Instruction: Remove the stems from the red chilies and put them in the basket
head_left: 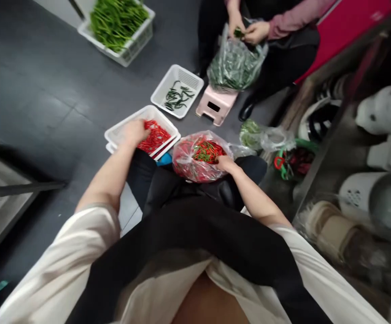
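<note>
My left hand (135, 132) reaches into a white plastic basket (121, 131) on the floor that holds a heap of red chilies (155, 136); whether the fingers hold a chili is hidden. My right hand (224, 163) is at the mouth of a clear plastic bag (188, 164) resting against my knees, full of red chilies with green stems (207, 150). Its fingers curl into the bag's opening among the chilies. I am sitting, with a black apron over my lap.
Another person sits opposite, both hands (247, 30) in a bag of green chilies (234, 65) on a pink stool (215, 105). A white basket (177, 90) holds a few green chilies, and a crate of greens (117, 27) stands far left. Shelves with white colanders (380, 112) line the right.
</note>
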